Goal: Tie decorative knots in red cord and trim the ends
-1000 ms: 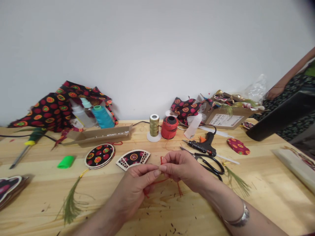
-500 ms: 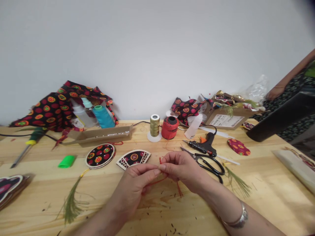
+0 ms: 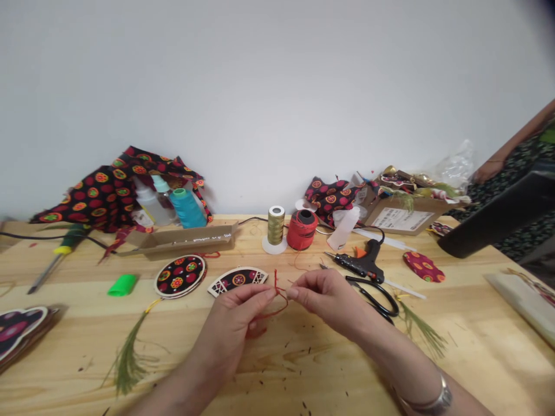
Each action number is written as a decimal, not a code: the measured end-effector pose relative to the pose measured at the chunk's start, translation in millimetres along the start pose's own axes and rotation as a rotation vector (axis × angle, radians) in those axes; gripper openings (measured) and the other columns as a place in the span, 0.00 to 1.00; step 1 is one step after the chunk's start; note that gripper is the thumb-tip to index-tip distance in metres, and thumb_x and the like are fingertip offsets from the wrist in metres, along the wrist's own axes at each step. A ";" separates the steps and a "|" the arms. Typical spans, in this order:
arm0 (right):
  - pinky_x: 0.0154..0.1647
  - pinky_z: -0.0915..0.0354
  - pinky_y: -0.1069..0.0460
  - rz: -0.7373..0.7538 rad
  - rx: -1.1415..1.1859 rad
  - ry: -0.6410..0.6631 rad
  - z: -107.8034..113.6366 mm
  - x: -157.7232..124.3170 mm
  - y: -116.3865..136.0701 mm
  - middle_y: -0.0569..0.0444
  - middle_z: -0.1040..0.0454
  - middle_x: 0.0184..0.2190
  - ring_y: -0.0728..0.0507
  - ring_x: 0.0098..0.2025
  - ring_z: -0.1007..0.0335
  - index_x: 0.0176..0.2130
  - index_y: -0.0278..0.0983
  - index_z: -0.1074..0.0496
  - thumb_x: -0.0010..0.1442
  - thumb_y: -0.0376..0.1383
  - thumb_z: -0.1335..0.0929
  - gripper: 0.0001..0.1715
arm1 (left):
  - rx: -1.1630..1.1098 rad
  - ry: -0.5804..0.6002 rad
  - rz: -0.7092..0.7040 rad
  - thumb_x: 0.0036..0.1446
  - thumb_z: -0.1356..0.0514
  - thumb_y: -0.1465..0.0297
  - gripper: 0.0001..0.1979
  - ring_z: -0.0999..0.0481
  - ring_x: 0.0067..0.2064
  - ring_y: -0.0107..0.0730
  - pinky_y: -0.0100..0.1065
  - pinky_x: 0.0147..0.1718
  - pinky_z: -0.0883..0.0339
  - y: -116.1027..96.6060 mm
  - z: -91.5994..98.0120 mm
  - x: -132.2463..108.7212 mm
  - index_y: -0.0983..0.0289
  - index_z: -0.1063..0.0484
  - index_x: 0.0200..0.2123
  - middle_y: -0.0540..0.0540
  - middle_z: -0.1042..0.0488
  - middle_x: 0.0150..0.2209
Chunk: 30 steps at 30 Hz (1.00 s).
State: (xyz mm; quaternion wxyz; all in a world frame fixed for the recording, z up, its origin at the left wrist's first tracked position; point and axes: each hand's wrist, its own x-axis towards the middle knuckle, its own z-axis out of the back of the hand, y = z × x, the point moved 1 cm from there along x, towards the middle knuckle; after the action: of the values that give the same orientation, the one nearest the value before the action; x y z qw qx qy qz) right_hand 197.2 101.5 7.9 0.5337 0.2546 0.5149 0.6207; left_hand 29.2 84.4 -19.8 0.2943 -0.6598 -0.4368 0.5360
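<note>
A thin red cord (image 3: 280, 311) loops between my two hands above the table. My left hand (image 3: 236, 315) pinches it between thumb and forefinger, and one short end stands straight up from the pinch. My right hand (image 3: 323, 297), fingers also pinched, grips a strand of the same cord slightly to the right. Just behind my left hand lies a fan-shaped ornament (image 3: 238, 279) with patterned fabric and a pale wooden frame. Black-handled scissors (image 3: 377, 300) rest beside my right hand, which partly covers them. Whether the cord is knotted cannot be made out.
Behind the hands stand a gold thread spool (image 3: 276, 226) and a red thread spool (image 3: 302, 229). A glue gun (image 3: 362, 263) lies at right, near a filled cardboard box (image 3: 403, 215). A round tasselled ornament (image 3: 180, 276) lies left. Another person's arm (image 3: 515, 141) shows at far right.
My hands have moved apart, opening a visible loop of red cord between them. The upright cord end now stands at my left fingertips. The view has shifted slightly.
</note>
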 end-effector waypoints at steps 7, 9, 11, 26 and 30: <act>0.18 0.53 0.58 0.086 0.076 0.022 -12.6 -11.9 9.6 0.61 0.41 0.15 0.54 0.18 0.51 0.24 0.33 0.30 0.56 0.40 0.35 0.15 | -0.011 -0.049 -0.004 0.41 0.33 0.65 0.08 0.38 0.20 0.21 0.24 0.18 0.42 -0.8 -0.4 -2.6 0.61 0.22 0.27 0.46 0.30 0.19; 0.19 0.52 0.58 0.170 0.000 0.012 -19.3 -17.7 13.1 0.62 0.41 0.16 0.54 0.19 0.51 0.23 0.33 0.31 0.58 0.37 0.37 0.15 | -0.025 -0.035 -0.019 0.41 0.33 0.65 0.08 0.36 0.21 0.21 0.23 0.19 0.41 -1.7 -1.1 -3.7 0.62 0.22 0.27 0.47 0.29 0.19; 0.21 0.50 0.59 0.259 -0.100 0.013 -26.3 -23.7 15.1 0.62 0.41 0.17 0.54 0.21 0.49 0.25 0.34 0.31 0.58 0.33 0.38 0.13 | -0.051 -0.008 -0.029 0.42 0.33 0.66 0.07 0.34 0.22 0.21 0.22 0.21 0.40 -2.6 -2.0 -4.9 0.63 0.23 0.27 0.47 0.28 0.20; 0.24 0.43 0.56 0.552 -0.591 0.207 -42.1 -30.3 12.0 0.53 0.26 0.23 0.48 0.23 0.35 0.27 0.35 0.28 0.57 0.30 0.38 0.11 | -0.196 0.114 0.035 0.46 0.35 0.67 0.08 0.45 0.16 0.16 0.21 0.15 0.52 -5.8 -4.8 -6.7 0.66 0.29 0.24 0.44 0.37 0.15; 0.25 0.42 0.56 0.683 -0.291 0.395 -29.4 -38.3 9.1 0.55 0.29 0.22 0.49 0.24 0.37 0.21 0.37 0.30 0.58 0.39 0.36 0.17 | -0.169 0.041 0.034 0.44 0.34 0.66 0.08 0.44 0.17 0.17 0.21 0.16 0.51 -2.0 -2.4 -3.8 0.64 0.27 0.28 0.42 0.39 0.15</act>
State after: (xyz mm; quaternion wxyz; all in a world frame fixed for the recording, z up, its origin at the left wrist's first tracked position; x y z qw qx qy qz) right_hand 179.6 56.1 15.2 0.2187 0.2087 0.4003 0.8651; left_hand 30.8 82.1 -15.8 0.2373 -0.7006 -0.4629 0.4885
